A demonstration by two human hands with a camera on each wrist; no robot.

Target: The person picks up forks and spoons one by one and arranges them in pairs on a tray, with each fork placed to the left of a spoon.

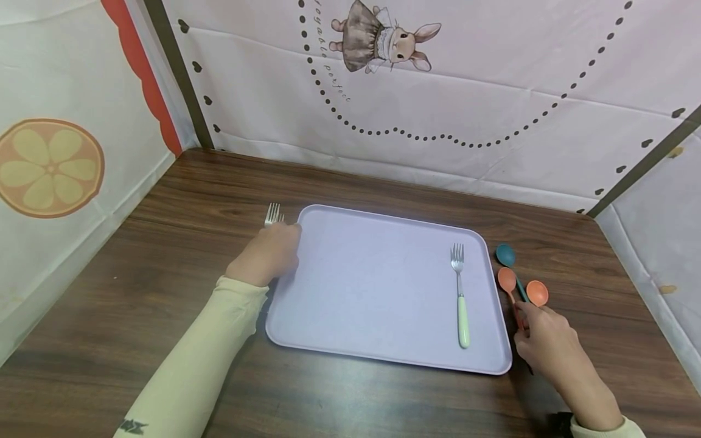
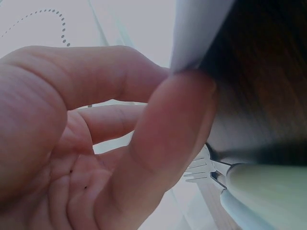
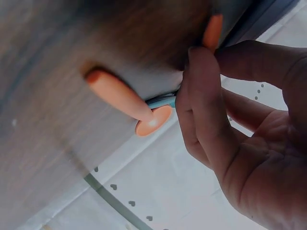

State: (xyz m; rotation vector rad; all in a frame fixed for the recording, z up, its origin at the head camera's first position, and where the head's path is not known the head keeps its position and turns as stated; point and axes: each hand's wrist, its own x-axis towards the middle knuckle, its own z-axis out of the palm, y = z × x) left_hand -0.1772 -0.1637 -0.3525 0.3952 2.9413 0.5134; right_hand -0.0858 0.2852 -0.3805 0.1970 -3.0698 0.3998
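Observation:
At the left rim of a lavender tray (image 1: 372,286), my left hand (image 1: 268,252) pinches the edge between thumb and fingers. Close under that hand lie forks, their tines (image 1: 272,214) showing past it; the left wrist view shows a pale green fork handle (image 2: 268,189) and a bluish one beside it. To the right of the tray, my right hand (image 1: 553,347) pinches the handle of an orange spoon (image 1: 507,280), whose handle end (image 3: 213,32) pokes out past the fingertips. A teal spoon (image 1: 505,255) and a second orange spoon (image 1: 538,292) lie beside it, their handles partly hidden.
On the tray's right side lies a fork (image 1: 463,319) with a light green handle, tines pointing away. Beneath everything is a dark wood-grain table (image 1: 339,395). White printed cloth (image 1: 471,73) walls in its back and both sides.

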